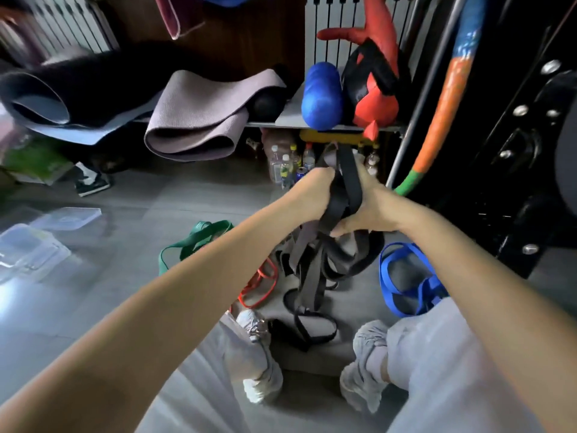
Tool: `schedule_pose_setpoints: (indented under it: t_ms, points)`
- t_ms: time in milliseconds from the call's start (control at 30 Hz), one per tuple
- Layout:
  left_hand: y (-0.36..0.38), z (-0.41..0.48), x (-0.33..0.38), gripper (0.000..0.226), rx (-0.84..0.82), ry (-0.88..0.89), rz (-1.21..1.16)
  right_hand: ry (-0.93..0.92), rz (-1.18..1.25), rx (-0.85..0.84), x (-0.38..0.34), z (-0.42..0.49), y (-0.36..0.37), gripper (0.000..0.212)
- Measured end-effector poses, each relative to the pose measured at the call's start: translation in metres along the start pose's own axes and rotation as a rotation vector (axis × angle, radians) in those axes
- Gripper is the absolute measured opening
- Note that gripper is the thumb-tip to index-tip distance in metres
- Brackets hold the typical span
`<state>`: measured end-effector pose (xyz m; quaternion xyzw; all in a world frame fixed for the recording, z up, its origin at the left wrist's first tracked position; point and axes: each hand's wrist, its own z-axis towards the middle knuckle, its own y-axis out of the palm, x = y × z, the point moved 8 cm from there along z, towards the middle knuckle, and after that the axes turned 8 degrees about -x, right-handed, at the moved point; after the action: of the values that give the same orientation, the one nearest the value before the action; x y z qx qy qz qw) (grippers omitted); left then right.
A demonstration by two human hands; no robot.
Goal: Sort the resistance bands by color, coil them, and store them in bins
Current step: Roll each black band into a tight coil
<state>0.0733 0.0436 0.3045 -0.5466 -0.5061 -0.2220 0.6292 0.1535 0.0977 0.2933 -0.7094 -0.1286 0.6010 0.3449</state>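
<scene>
Both hands hold up a bundle of black and grey resistance bands [345, 189] over the floor. My left hand [312, 192] grips the bundle from the left, and my right hand [365, 207] grips it from the right with the thumb underneath. Loose loops of the bundle hang down to the floor between my feet. A green band [193, 242] lies on the floor at the left. Beside it lies a thin red band [259, 289]. A blue band [406, 276] lies at the right by my knee. Clear plastic bins [28, 248] stand at the far left.
A shelf [293, 118] ahead carries rolled mats [199, 120], a blue foam roller [321, 95] and red-black gear. Bottles [287, 165] stand under it. A black weight machine [515, 135] fills the right side. A clear lid [67, 217] and a shoe [90, 181] lie at the left.
</scene>
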Motion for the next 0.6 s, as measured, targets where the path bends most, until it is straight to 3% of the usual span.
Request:
schedule_pose_setpoints:
  t_ms: [67,100,167,233,333,433,500,533,600]
  points:
    - [0.005,-0.002,-0.002,0.029,-0.066,0.006,0.118,-0.020,0.048,0.047,0.003,0.001,0.007,0.082]
    - [0.012,-0.002,-0.002,0.030,-0.168,-0.013,0.042,-0.018,0.088,0.099,0.006,0.000,0.007,0.058]
    - [0.015,-0.014,0.001,0.016,-0.314,-0.019,0.036,0.001,0.170,0.194,0.011,-0.006,0.006,0.028]
    - [0.014,-0.024,0.004,0.015,-0.370,0.010,0.181,-0.005,0.235,0.223,0.015,-0.009,0.010,0.026]
    - [0.011,-0.031,-0.004,0.014,-0.335,0.021,0.211,0.003,0.353,0.242,0.020,-0.012,0.016,0.029]
    - [-0.014,-0.034,-0.032,0.034,-0.103,0.062,0.369,0.031,0.471,0.339,0.028,-0.015,0.003,0.030]
    - [-0.034,-0.042,-0.069,0.019,0.043,-0.021,0.364,0.024,0.517,0.382,0.026,-0.018,-0.011,0.036]
    - [-0.032,-0.044,-0.096,0.007,0.014,-0.113,0.372,0.001,0.533,0.393,0.023,-0.018,-0.017,0.037]
    - [-0.004,-0.047,-0.152,0.014,-0.183,-0.288,0.494,-0.050,0.546,0.390,0.007,-0.020,-0.029,0.033]
